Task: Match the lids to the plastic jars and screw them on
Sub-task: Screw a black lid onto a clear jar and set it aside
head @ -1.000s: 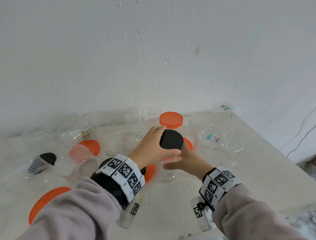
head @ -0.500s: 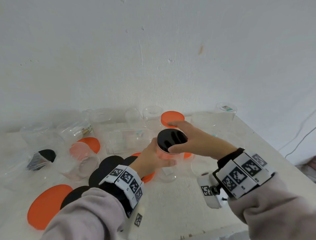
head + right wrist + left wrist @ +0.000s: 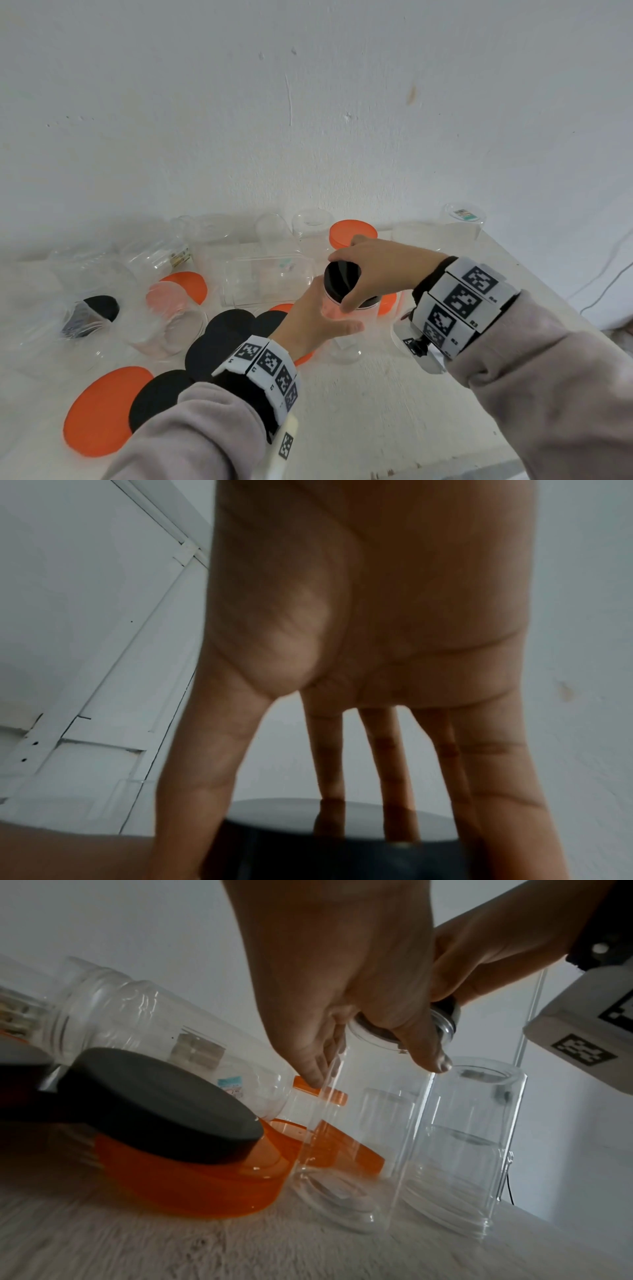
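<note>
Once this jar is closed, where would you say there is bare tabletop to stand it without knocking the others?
The near right of the white table, in front of the clear plastic jar with the black lid and under the right hand, lies bare. The far right corner beside the labelled clear jar also looks free. Left is crowded: big orange lid, black lids, toppled jars.

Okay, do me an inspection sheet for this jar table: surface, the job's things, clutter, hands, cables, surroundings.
Surface: pale table, worn near the front edge.
Job's things: small black lid sits on the upright clear jar; how far it is screwed on cannot be told.
Clutter: loose black lids, large orange lid, orange-lidded jar, open clear jars, some lying on their sides.
Hands: left hand holds the jar body; right hand grips the lid from above.
Cables: one thin cable beyond the table's right edge.
Surroundings: white wall, scuffed.
</note>
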